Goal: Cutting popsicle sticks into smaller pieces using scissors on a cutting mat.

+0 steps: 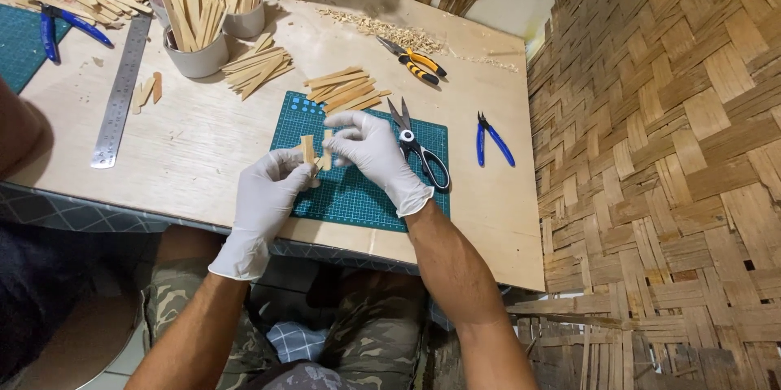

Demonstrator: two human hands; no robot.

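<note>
Both of my hands wear white gloves and meet over a green cutting mat (366, 195). My left hand (268, 195) pinches a short flat wooden strip (307, 148), holding it upright. My right hand (370, 150) grips a second small wooden piece (326, 161) right beside the first, the two pieces almost touching. A pile of loose wooden strips (346, 89) lies at the mat's far edge. Black-handled scissors (419, 146) rest on the mat just right of my right hand.
Two cups full of wooden sticks (195, 24) stand at the back, more sticks (259, 69) beside them. A steel ruler (120, 89), blue pliers (492, 139), orange-handled pliers (415, 61) and wood shavings (382, 30) lie on the table. Woven bamboo matting (667, 154) fills the right.
</note>
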